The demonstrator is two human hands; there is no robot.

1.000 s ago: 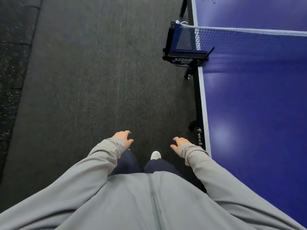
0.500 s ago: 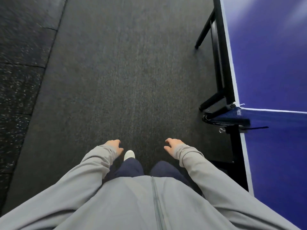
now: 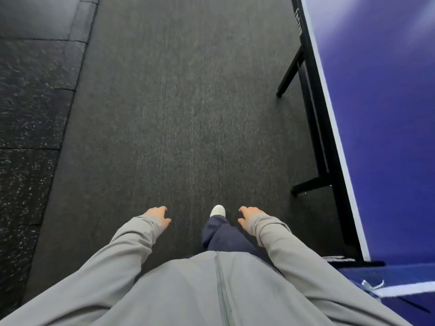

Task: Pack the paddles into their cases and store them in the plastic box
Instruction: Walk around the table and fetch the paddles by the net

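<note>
No paddle, case or plastic box is in view. My left hand [image 3: 158, 216] hangs low at my side over the dark carpet, fingers loosely curled, holding nothing. My right hand [image 3: 249, 217] hangs the same way, empty, a little left of the blue table-tennis table [image 3: 381, 114]. Grey sleeves cover both arms down to the wrists.
The table's white-edged side runs along the right, with its black frame and legs [image 3: 315, 147] beneath. The net [image 3: 400, 288] sits at the bottom right. Dark carpet [image 3: 179, 102] lies ahead, speckled rubber tiles [image 3: 30, 109] to the left. One white shoe [image 3: 218, 211] steps forward.
I have walked forward along the table: the net slid from upper right to bottom right. Both hands stayed hanging and empty. A different foot now leads.
</note>
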